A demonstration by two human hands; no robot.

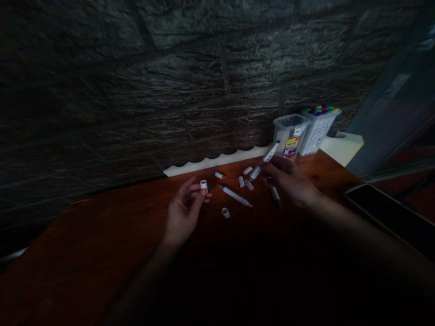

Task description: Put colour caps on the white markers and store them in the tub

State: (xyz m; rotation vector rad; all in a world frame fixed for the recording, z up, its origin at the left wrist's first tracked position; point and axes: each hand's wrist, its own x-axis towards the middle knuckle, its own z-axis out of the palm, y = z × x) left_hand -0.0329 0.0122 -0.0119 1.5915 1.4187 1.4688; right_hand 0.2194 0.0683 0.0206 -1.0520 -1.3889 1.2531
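Note:
Between the thumb and fingers of my left hand (183, 208) is a white marker cap (203, 185), its hollow end facing up. My right hand (288, 179) pinches a white double-ended marker (264, 159), tilted, with no caps on its dark tips. Below the hands, an uncapped white marker (236, 196) lies on the wooden table (112, 231). Another marker (275, 198) rests under my right hand, partly hidden by it. Loose caps are scattered around: one cap (226, 212) stands nearest me, another cap (219, 175) lies farther back, and several are beside the held marker.
At the back right stand a clear plastic container (288, 131) and a second container (317, 133) full of markers with coloured ends. A white wavy-edged strip (214, 161) runs along the stone wall (204, 90). A dark phone-like slab (390, 217) lies at the right.

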